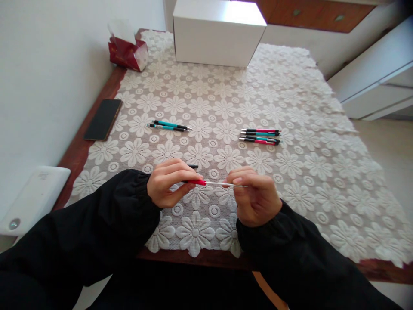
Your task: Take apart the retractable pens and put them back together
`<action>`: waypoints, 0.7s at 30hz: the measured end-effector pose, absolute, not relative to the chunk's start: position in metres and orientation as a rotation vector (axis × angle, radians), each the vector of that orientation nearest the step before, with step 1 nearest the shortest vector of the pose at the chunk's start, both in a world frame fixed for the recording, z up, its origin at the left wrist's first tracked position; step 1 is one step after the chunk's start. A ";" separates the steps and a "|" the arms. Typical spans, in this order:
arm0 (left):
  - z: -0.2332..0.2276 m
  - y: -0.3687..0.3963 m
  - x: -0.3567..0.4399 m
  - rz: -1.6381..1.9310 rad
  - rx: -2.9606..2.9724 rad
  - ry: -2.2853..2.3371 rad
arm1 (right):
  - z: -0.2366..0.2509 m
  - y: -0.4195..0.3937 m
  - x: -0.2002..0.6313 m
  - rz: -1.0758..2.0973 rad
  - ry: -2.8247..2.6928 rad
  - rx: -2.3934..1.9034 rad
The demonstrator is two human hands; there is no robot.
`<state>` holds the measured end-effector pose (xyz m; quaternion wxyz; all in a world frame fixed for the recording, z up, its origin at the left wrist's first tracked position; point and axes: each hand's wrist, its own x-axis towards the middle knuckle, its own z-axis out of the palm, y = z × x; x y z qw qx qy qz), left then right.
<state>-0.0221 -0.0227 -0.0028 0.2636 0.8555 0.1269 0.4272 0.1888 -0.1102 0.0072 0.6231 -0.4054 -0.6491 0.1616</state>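
My left hand (pixel 167 183) is closed around a red pen barrel (pixel 197 182) just above the lace tablecloth (pixel 290 172). Out of the barrel's right end sticks a thin white refill (pixel 219 184), and my right hand (pixel 256 198) pinches its far end between thumb and fingers. A small black pen part (pixel 192 166) lies on the cloth right behind my left fingers. Two teal pens (pixel 169 125) lie side by side at the middle left. Several pink and teal pens (pixel 260 136) lie in a neat row at the middle right.
A black phone (pixel 103 119) lies near the table's left edge. A red tissue pack (pixel 127 51) and a white box (pixel 219 32) stand at the back. A white device (pixel 32 198) sits against the wall at the left. White cabinets (pixel 374 77) stand to the right.
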 end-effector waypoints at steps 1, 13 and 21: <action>-0.003 -0.023 -0.022 1.156 2.309 0.346 | 0.007 -0.110 0.189 0.413 -1.544 -0.928; -0.015 -0.024 -0.025 1.180 2.013 0.504 | -0.034 -0.098 0.193 0.342 -2.168 -1.116; -0.017 -0.021 -0.025 1.204 1.890 0.518 | -0.040 -0.097 0.193 0.170 -2.238 -1.165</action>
